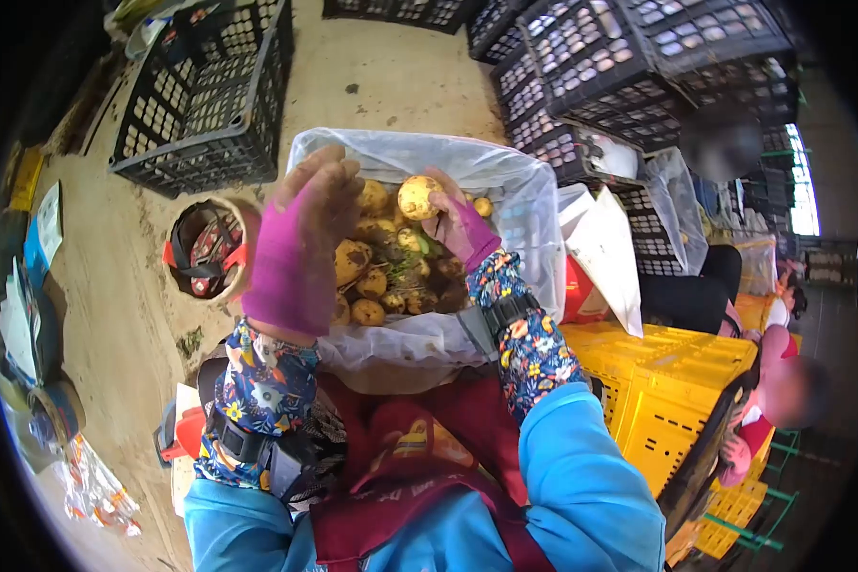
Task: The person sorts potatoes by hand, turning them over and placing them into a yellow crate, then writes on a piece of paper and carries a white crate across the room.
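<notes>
My right hand (456,221), in a purple glove, grips a round yellow potato (417,197) with dirt spots. Raised at the left is my left hand (307,224), also purple-gloved; its fingers are slightly blurred, stretched out and loosely bent, with nothing visible in them. Both hands are over a crate lined with clear plastic film (529,195). Inside the crate lie several potatoes (353,259), some soiled, along with bits of green leaf and dark soil. My left hand and forearm hide part of the crate's left side.
A black slatted crate (205,95) stands at the upper left, beyond a bucket (243,243) holding a bag. Stacked black crates (596,67) of produce rise at the upper right. Yellow crates (648,381) are at my right, near another person in pink (767,372).
</notes>
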Tool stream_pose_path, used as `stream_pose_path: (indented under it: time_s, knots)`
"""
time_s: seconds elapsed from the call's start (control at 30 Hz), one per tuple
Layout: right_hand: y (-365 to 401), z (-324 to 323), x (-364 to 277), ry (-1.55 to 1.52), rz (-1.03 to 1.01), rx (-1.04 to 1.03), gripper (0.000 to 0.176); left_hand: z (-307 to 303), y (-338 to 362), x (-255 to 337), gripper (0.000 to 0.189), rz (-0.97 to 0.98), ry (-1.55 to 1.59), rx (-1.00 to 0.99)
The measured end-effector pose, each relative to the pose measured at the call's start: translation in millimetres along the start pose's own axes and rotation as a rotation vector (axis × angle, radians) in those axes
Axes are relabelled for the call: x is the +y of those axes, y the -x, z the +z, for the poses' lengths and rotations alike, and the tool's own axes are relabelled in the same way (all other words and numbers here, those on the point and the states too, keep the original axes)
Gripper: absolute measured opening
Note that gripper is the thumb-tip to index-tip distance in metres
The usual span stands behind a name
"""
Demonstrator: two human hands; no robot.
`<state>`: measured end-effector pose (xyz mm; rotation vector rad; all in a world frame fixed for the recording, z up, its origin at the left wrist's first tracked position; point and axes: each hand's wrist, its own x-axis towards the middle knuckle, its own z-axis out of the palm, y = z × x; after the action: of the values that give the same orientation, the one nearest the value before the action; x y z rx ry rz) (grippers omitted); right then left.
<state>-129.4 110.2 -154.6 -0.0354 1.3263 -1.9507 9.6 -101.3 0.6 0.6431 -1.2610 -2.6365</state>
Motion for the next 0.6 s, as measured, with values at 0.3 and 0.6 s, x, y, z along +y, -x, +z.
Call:
stream_pose_path:
  time_s: [0.3, 0.6]
  knots:
    - [145.3, 74.3, -66.7, 0.292, -0.544, 0.316, 0.049, 53.4, 0.5, -121.1, 0.039, 0.737, -0.923, -0.100]
    - [211.1, 78.4, -58.9, 0.071, -0.664, 0.523, 0.050, 84.6, 39.6, -96.0, 0.039, -0.074, -0.439, -0.401]
